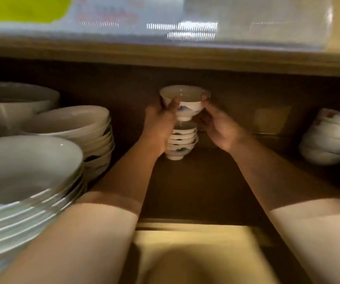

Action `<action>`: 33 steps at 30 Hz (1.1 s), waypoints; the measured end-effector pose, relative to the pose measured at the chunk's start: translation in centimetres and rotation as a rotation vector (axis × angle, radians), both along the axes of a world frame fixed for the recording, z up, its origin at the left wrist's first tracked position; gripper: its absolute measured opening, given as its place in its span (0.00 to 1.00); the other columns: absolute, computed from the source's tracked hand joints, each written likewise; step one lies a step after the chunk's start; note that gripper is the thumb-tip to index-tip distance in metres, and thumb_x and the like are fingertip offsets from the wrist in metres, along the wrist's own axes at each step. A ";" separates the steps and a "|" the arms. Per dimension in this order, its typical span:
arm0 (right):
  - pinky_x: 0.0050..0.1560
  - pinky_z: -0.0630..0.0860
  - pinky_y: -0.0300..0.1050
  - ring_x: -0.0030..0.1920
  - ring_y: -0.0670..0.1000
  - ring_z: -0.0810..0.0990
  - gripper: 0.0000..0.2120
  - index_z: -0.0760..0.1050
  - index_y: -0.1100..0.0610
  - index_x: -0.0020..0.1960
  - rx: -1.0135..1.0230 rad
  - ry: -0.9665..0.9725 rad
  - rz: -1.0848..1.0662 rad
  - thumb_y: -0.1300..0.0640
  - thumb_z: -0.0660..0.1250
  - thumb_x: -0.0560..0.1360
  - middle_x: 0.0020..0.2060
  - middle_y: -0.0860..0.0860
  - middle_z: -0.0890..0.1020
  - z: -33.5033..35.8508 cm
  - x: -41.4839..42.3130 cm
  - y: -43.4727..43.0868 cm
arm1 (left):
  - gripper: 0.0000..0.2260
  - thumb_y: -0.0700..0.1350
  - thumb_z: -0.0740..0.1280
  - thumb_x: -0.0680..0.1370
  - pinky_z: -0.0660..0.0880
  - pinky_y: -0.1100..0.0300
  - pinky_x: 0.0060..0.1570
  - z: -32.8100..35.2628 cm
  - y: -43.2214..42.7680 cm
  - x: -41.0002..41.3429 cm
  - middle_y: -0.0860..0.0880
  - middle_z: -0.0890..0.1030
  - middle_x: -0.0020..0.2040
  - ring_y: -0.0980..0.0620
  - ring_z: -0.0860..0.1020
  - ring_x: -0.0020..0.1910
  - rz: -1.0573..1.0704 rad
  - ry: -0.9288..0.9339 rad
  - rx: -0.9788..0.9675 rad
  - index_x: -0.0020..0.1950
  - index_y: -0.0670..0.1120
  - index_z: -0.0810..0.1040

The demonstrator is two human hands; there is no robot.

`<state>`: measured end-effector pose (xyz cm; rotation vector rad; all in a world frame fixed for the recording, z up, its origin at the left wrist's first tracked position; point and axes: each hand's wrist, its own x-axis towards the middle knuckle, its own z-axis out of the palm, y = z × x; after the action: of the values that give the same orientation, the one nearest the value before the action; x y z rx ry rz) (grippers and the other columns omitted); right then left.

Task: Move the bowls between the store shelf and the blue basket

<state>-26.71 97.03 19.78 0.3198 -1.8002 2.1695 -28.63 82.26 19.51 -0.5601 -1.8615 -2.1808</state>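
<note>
Deep inside the dark wooden shelf (195, 191) a small white bowl with a blue mark (185, 99) is held just above a stack of several matching bowls (180, 143). My left hand (161, 119) grips the bowl's left side, thumb on the front. My right hand (216, 124) holds its right rim with the fingertips. Both forearms reach in from the front. The blue basket is out of view.
Large white bowls (72, 124) and a pile of wide white plates (25, 171) fill the shelf's left side. Another stack of small bowls (329, 138) stands at the right. An upper shelf board (165, 58) hangs low overhead. The image is blurred.
</note>
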 end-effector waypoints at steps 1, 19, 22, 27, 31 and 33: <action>0.62 0.74 0.49 0.61 0.48 0.78 0.23 0.70 0.50 0.69 0.072 -0.017 -0.023 0.46 0.66 0.76 0.62 0.48 0.80 -0.3 -0.7 0.1 | 0.16 0.50 0.64 0.80 0.74 0.70 0.44 -0.2 0.1 -0.6 0.57 0.79 0.51 0.65 0.78 0.46 0.027 0.018 -0.037 0.67 0.49 0.73; 0.66 0.66 0.46 0.70 0.50 0.69 0.29 0.67 0.54 0.73 0.274 -0.222 -0.159 0.41 0.63 0.77 0.70 0.50 0.71 -5.5 -4.6 2.1 | 0.18 0.53 0.61 0.81 0.72 0.47 0.64 -4.8 1.0 -4.8 0.45 0.73 0.66 0.47 0.75 0.63 0.092 -0.004 -0.249 0.69 0.48 0.70; 0.65 0.72 0.51 0.64 0.48 0.74 0.27 0.67 0.51 0.72 0.240 -0.227 -0.102 0.40 0.62 0.77 0.69 0.49 0.73 -6.1 -4.8 1.8 | 0.20 0.53 0.62 0.80 0.71 0.47 0.66 -5.3 0.8 -5.1 0.44 0.70 0.70 0.46 0.73 0.66 0.113 0.038 -0.287 0.71 0.49 0.68; 0.69 0.68 0.54 0.66 0.50 0.72 0.31 0.65 0.50 0.73 0.246 -0.284 -0.097 0.35 0.60 0.76 0.70 0.49 0.72 -6.1 -5.4 1.5 | 0.21 0.51 0.62 0.81 0.73 0.50 0.64 -6.1 0.5 -4.8 0.45 0.73 0.68 0.48 0.74 0.65 0.110 0.039 -0.273 0.72 0.46 0.68; 0.64 0.68 0.48 0.68 0.48 0.70 0.31 0.61 0.46 0.75 0.252 -0.304 -0.081 0.33 0.54 0.77 0.73 0.48 0.68 -5.6 -4.9 1.1 | 0.22 0.53 0.62 0.80 0.72 0.58 0.59 -5.7 0.4 -3.6 0.47 0.75 0.67 0.50 0.74 0.64 0.131 -0.014 -0.260 0.72 0.47 0.67; 0.68 0.67 0.49 0.70 0.50 0.69 0.29 0.63 0.47 0.75 0.200 -0.317 -0.148 0.34 0.52 0.78 0.73 0.49 0.69 -5.3 -3.9 0.3 | 0.22 0.55 0.62 0.80 0.70 0.60 0.60 -5.5 0.0 -2.5 0.46 0.74 0.68 0.48 0.73 0.66 0.174 -0.091 -0.223 0.71 0.47 0.68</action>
<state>-30.64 97.37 14.52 -0.1210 -2.1403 2.0312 -31.08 82.26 14.00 -0.3268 -2.1303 -1.9322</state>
